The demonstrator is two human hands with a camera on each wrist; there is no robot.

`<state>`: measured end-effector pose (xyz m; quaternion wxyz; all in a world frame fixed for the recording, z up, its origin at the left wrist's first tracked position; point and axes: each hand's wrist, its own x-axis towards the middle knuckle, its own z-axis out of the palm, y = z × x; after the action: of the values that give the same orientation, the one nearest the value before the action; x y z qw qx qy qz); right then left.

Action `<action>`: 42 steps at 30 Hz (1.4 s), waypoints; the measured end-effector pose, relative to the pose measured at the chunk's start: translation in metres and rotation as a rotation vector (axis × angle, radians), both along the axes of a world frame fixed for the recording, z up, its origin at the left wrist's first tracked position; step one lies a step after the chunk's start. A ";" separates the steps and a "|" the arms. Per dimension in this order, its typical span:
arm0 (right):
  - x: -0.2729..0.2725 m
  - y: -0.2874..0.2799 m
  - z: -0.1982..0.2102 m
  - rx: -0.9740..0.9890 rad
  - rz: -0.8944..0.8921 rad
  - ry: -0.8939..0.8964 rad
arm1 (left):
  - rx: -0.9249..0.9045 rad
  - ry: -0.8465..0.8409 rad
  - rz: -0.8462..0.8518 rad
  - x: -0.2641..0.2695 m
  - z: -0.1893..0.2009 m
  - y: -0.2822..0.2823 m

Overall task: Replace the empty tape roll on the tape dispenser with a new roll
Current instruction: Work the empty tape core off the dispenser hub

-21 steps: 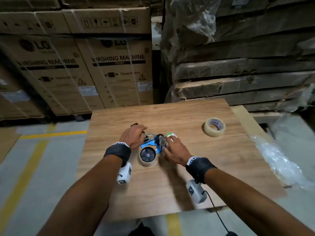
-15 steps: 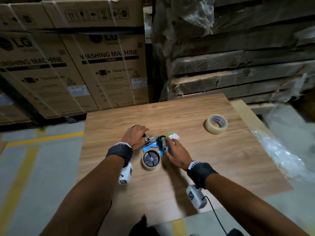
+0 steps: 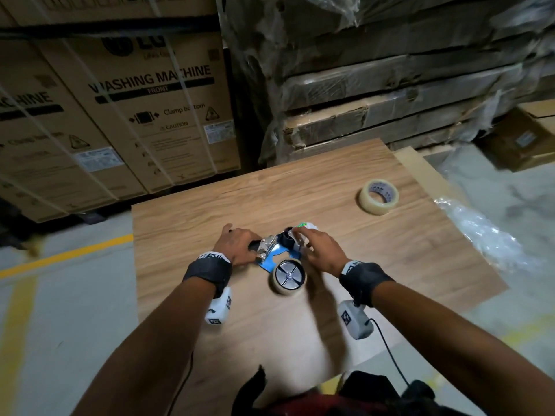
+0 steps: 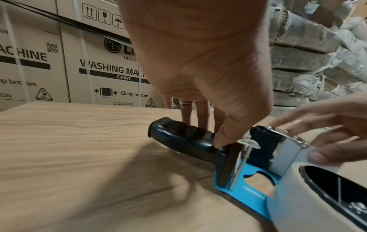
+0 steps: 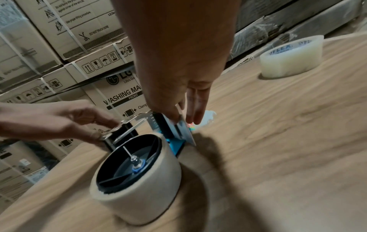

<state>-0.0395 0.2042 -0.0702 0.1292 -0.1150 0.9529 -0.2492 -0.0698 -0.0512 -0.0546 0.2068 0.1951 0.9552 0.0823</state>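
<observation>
A tape dispenser (image 3: 269, 260) with a blue frame lies on its side on the wooden table (image 3: 345, 310). A pale tape roll (image 3: 287, 276) sits on its wheel. My left hand (image 3: 237, 244) grips the black handle (image 4: 178, 138), with the thumb (image 4: 220, 141) on top and the fingers behind. My right hand (image 3: 315, 247) is at the dispenser's front end. There its thumb and fingers pinch a pale strip (image 5: 184, 133) that runs up from the roll (image 5: 143, 196), seemingly the tape's loose end. A second clear tape roll (image 3: 379, 196) lies flat at the table's far right.
A small crumpled white scrap (image 3: 307, 226) with green marks lies just beyond my right fingers. Stacked washing-machine cartons (image 3: 156, 115) and wrapped flat packs (image 3: 390, 100) stand behind the table. Crinkled plastic film (image 3: 486, 235) hangs off the right edge.
Both hands stay on the dispenser, which has barely shifted. My right fingers have reached a little further over its front end. The head view has moved closer.
</observation>
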 end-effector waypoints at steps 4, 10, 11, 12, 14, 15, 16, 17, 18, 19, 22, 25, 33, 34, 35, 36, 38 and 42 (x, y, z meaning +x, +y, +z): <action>-0.023 -0.002 0.011 0.038 0.086 0.004 | 0.054 -0.030 0.054 0.015 -0.009 -0.004; -0.045 -0.007 0.008 0.083 0.149 -0.017 | 0.191 -0.105 0.211 0.034 -0.013 0.002; -0.043 -0.007 0.006 0.062 0.140 -0.007 | 0.201 -0.120 0.233 0.035 -0.013 0.003; -0.038 -0.004 0.005 0.037 0.128 0.007 | 0.217 -0.138 0.268 0.034 -0.015 0.003; -0.021 0.003 0.005 -0.025 0.097 0.092 | 0.256 -0.151 0.323 0.030 -0.016 0.003; -0.009 0.007 0.005 -0.056 0.084 0.151 | 0.276 -0.143 0.325 0.026 -0.016 0.004; 0.005 0.010 0.004 -0.079 0.077 0.196 | 0.295 -0.128 0.314 0.022 -0.016 0.006; 0.018 0.014 0.004 -0.081 0.082 0.204 | 0.306 -0.120 0.297 0.017 -0.015 0.008; 0.030 0.017 0.003 -0.067 0.092 0.172 | 0.308 -0.119 0.276 0.012 -0.013 0.013; 0.040 0.020 0.001 -0.041 0.102 0.118 | 0.307 -0.128 0.256 0.006 -0.011 0.017; 0.054 0.026 -0.011 -0.017 0.116 0.040 | 0.287 -0.149 0.224 -0.009 -0.003 0.039; 0.054 0.022 -0.017 -0.038 0.065 -0.021 | 0.274 -0.132 0.201 -0.020 0.000 0.058; 0.028 0.036 -0.009 0.025 0.132 -0.086 | 0.318 -0.118 0.340 -0.019 -0.012 0.060; 0.022 0.040 -0.007 0.033 0.157 -0.103 | 0.320 -0.118 0.365 -0.017 -0.013 0.058; 0.017 0.044 -0.005 0.046 0.185 -0.121 | 0.323 -0.114 0.387 -0.015 -0.017 0.056; 0.010 0.048 -0.002 0.058 0.210 -0.134 | 0.326 -0.108 0.416 -0.011 -0.018 0.055; -0.004 0.054 0.006 0.096 0.262 -0.140 | 0.351 -0.083 0.487 -0.001 -0.019 0.054; -0.035 0.058 0.023 0.207 0.391 -0.190 | 0.386 -0.016 0.630 0.025 -0.023 0.059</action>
<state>-0.0742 0.2623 -0.0469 0.2753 -0.2593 0.9165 -0.1303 -0.0449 0.0076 -0.0780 0.1381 -0.0737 0.9336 0.3223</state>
